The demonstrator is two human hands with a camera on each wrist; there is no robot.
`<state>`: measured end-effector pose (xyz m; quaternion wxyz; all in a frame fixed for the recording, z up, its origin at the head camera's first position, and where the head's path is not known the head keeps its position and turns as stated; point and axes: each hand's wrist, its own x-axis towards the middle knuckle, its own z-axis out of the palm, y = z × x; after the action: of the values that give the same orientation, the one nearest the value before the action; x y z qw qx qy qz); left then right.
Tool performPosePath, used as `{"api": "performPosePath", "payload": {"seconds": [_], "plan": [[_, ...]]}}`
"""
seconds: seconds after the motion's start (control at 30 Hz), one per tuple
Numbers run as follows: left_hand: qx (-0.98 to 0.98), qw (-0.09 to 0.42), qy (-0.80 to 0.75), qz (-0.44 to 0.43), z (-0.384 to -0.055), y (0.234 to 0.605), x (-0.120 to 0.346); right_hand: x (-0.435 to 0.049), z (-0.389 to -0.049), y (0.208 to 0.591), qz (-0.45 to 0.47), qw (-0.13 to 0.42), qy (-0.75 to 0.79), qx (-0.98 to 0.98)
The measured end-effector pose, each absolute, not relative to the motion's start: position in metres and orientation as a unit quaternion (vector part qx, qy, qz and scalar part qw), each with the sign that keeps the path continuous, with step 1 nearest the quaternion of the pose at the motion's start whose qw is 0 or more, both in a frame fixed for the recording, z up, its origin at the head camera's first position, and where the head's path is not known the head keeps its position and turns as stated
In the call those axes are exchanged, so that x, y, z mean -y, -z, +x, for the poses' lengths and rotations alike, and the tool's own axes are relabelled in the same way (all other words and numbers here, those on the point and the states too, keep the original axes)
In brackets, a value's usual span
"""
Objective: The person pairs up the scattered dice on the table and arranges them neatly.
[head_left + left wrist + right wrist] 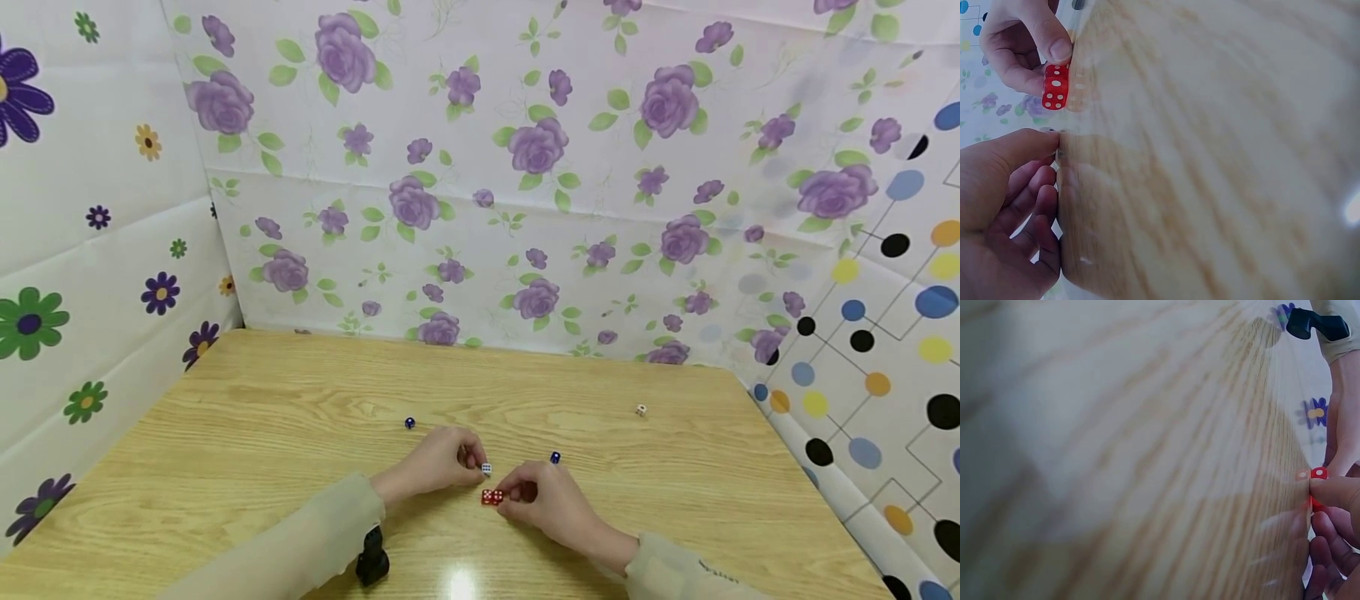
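My left hand (pixel 441 458) pinches a white die (pixel 487 469) with blue pips between thumb and fingertips, low over the table. In the left wrist view that die is mostly hidden by the fingers. My right hand (pixel 553 502) pinches the right one of two red dice (pixel 492 497), which stand side by side with white pips up. The pair (pixel 1055 94) shows again in the left wrist view, at the right hand's fingertips. Just beyond the right hand's knuckles lies a blue die (pixel 555 457).
On the wooden table (pixel 300 392), another blue die (pixel 410 423) lies beyond the left hand and a white die (pixel 641 410) sits toward the back right. A black device (pixel 372 558) is at the left wrist. Patterned sheets (pixel 480 167) hang behind and at both sides.
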<state>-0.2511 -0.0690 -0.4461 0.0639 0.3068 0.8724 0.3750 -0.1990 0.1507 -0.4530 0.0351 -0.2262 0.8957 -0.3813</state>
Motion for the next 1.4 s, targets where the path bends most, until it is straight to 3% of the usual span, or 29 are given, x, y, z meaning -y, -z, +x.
{"api": "performPosePath", "payload": {"seconds": [0.67,1.1,1.4], "plan": [[-0.866,0.064,-0.39,0.306,-0.25,0.451,0.07,-0.156,-0.204,0.441,-0.23,0.038,0.379,-0.896],[-0.868,0.065,-0.391,0.3,-0.249,0.449,0.07,-0.209,-0.254,0.388,-0.206,-0.117,0.348,-0.907],[-0.864,0.066,-0.395,0.304,-0.249,0.448,0.071,-0.281,-0.296,0.396,-0.137,-0.165,0.291,-0.932]]}}
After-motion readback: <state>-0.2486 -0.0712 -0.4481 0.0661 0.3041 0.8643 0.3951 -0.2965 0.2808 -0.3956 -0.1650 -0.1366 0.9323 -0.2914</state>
